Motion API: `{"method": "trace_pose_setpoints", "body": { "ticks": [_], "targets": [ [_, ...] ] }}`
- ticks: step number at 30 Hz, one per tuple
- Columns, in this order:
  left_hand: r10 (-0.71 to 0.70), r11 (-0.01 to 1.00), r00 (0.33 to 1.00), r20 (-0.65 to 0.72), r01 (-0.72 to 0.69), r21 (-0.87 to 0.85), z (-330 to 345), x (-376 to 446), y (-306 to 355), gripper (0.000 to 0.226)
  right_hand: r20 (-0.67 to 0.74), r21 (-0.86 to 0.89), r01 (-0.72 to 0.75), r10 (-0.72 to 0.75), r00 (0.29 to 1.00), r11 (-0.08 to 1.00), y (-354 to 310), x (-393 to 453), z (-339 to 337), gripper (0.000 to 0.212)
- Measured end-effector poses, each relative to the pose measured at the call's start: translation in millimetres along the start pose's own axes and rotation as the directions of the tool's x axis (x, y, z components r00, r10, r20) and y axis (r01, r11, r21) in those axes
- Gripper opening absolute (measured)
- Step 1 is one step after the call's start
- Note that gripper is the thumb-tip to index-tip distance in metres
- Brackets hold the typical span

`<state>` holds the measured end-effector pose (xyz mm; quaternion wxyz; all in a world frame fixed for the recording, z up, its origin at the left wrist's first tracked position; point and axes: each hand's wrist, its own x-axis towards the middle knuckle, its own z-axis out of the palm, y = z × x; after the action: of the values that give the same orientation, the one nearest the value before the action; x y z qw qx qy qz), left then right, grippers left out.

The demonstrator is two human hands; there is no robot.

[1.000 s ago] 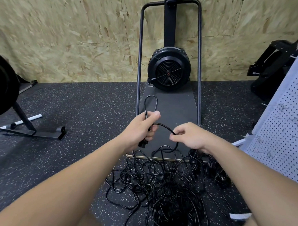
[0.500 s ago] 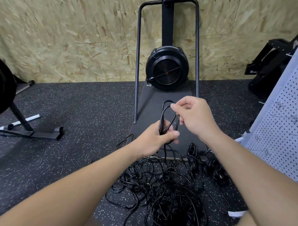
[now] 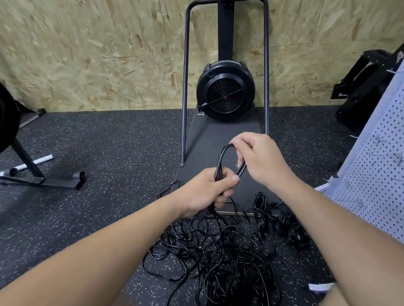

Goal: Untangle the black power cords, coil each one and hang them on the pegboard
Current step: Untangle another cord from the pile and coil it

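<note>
While I build this coil, my left hand [image 3: 206,189] grips the gathered strands at the bottom of the loop [image 3: 228,161], fingers curled tight round them so the turns cannot slip apart. My right hand [image 3: 257,159] pinches the top of the same loop at about one o'clock from the left, fingers clamped on the cord to lay the turn in line with the others; I judge I am midway through coiling this one cord, with its tail running down from my left fist.

That tail drops into the tangle of black power cords [image 3: 224,263] on the floor [image 3: 105,149] at six o'clock from my hands, loose enough to feed me slack. A few bundled cords [image 3: 288,224] lie at four o'clock, just beside the tangle, set apart so they do not mix back in, I would guess. The pegboard [image 3: 383,173] stands at three o'clock, close enough to reach, its wire hooks bare as far as I can see.

Beyond my hands sits a black fan-wheel machine [image 3: 224,96] against the chipboard wall [image 3: 85,45]. A white letter shows on the black gear at the upper right, cut off and not readable.
</note>
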<state>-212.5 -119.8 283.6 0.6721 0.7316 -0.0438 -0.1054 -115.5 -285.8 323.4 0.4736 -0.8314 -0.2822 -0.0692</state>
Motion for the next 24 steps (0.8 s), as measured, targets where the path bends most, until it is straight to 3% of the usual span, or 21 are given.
{"method": "trace_pose_setpoints", "body": {
  "ticks": [4,10,13,18,21,24],
  "targets": [
    [0.016,0.998,1.0,0.008,-0.016,-0.053,-1.2,1.4,4.8,0.022,0.011,0.377,-0.164,0.173,0.985,0.912,-1.4,3.2,7.7,0.024],
    [-0.018,0.991,0.996,0.092,0.03,-0.13,-2.5,-1.5,9.7,0.028,0.092,0.782,-0.322,0.412,0.906,0.534,-16.3,7.3,15.9,0.013],
    [-0.026,0.989,0.995,0.093,0.039,-0.141,0.5,-2.5,11.8,0.026,0.112,0.823,-0.317,0.413,0.904,0.472,-17.7,9.1,13.5,0.009],
    [-0.056,0.982,0.996,0.075,0.068,-0.177,4.5,-5.1,13.3,0.038,0.129,0.785,-0.328,0.378,0.917,0.526,-12.8,8.1,8.1,0.013],
    [-0.012,0.987,0.994,0.108,0.029,-0.159,3.4,-6.6,13.3,0.024,0.199,0.776,-0.368,0.356,0.913,0.512,-9.0,3.3,6.3,0.029],
    [0.002,0.979,1.0,0.01,0.0,-0.205,0.0,-4.1,12.9,0.016,0.329,0.765,-0.495,0.411,0.85,0.412,0.8,-2.0,14.4,0.054]
  ]
}}
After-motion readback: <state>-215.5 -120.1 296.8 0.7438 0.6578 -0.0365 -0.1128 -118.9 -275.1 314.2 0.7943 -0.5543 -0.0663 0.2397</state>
